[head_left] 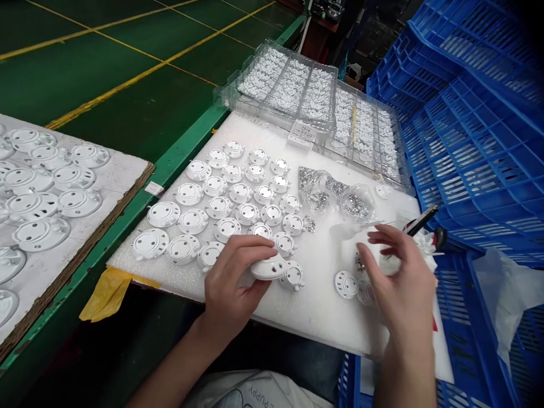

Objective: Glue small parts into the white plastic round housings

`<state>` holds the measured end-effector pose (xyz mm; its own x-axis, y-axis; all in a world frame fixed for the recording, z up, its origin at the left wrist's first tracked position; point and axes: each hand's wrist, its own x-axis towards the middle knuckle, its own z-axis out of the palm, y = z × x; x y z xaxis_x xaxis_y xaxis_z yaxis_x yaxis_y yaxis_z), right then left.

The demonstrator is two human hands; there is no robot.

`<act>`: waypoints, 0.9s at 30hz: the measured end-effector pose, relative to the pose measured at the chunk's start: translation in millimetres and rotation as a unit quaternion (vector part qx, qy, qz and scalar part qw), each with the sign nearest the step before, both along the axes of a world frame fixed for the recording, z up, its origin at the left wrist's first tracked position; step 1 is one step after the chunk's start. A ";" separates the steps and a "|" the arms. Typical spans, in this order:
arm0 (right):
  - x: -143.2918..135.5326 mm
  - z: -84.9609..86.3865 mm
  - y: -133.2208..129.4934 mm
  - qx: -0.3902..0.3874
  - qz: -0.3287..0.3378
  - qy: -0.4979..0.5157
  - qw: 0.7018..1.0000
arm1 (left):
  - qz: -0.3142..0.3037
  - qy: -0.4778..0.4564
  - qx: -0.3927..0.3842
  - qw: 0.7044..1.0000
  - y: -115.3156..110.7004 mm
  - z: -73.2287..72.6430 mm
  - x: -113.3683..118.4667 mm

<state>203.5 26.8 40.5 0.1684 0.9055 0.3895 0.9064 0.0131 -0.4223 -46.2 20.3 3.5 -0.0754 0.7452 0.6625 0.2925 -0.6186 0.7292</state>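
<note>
My left hand point(236, 277) grips a round white plastic housing point(268, 267) by its edge, tilted and raised over the foam-covered table point(314, 306). Rows of similar round white housings point(227, 229) lie behind and to the left of it. Over on the right, my right hand point(397, 272) is raised with thumb and fingers apart, and nothing shows between them. Below it sit a small white disc with holes point(346, 284) and a little heap of metal screws point(359, 262), partly hidden by the hand. Clear bags of small metal parts point(357, 203) lie farther back.
Clear divided trays point(293, 85) full of small white parts stand at the back. Blue crates point(471, 153) line the right side. A black-handled tool point(420, 220) lies near the right hand. More white housings point(41, 229) cover a board at left, beyond a green rail point(170, 170).
</note>
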 end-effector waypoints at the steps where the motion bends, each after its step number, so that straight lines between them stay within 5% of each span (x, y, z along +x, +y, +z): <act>1: -2.8 5.5 -7.5 0.016 -0.011 -0.006 1.000 | -0.004 0.013 0.002 1.000 0.4 0.3 0.5; 5: -22.4 13.9 -29.8 -0.007 0.087 -0.002 0.996 | -0.004 0.032 -0.006 0.999 1.2 -0.6 2.4; 11: -56.8 -15.4 -34.9 -0.084 0.252 -0.013 0.964 | -0.004 0.025 -0.016 1.000 -0.9 -4.5 1.5; 17: -61.2 -25.6 -35.3 -0.065 0.269 0.000 0.961 | -0.015 0.008 -0.005 1.000 -0.9 -7.3 4.4; 27: -67.1 -0.6 -39.9 -0.064 0.238 0.127 0.961 | -0.018 0.073 0.020 0.997 -1.9 -10.2 5.5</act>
